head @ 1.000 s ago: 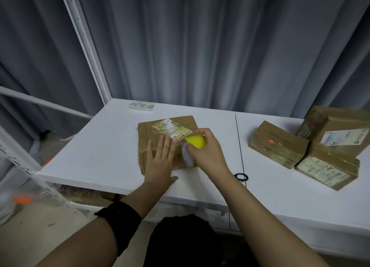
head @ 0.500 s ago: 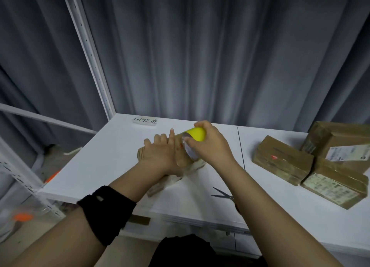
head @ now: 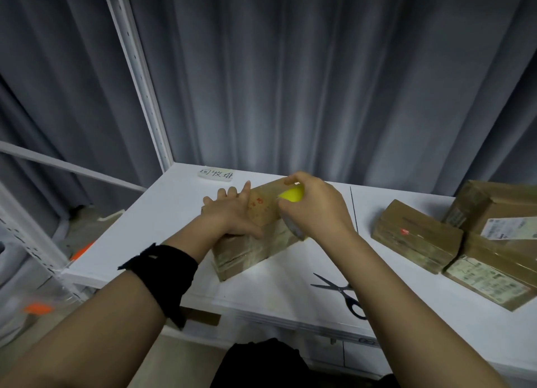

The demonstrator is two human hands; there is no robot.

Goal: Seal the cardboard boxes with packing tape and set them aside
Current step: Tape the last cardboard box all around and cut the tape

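A brown cardboard box [head: 250,248] stands tilted on the white table [head: 145,227], its near edge down and its top face raised toward the curtain. My left hand [head: 232,213] presses flat against the box's left upper side, fingers straight. My right hand [head: 313,207] grips a tape roll with a yellow core [head: 292,195] against the box's upper right edge. Most of the roll is hidden by my fingers.
Black scissors [head: 343,293] lie on the table near the front edge, right of the box. Three taped boxes [head: 418,236] sit stacked at the right. A paper label [head: 216,173] lies at the back. A white shelf post [head: 136,76] and grey curtains stand behind.
The box has been tipped up from lying flat onto its edge. Both hands rose with it, the tape roll moving up over its top. The scissors came into view.
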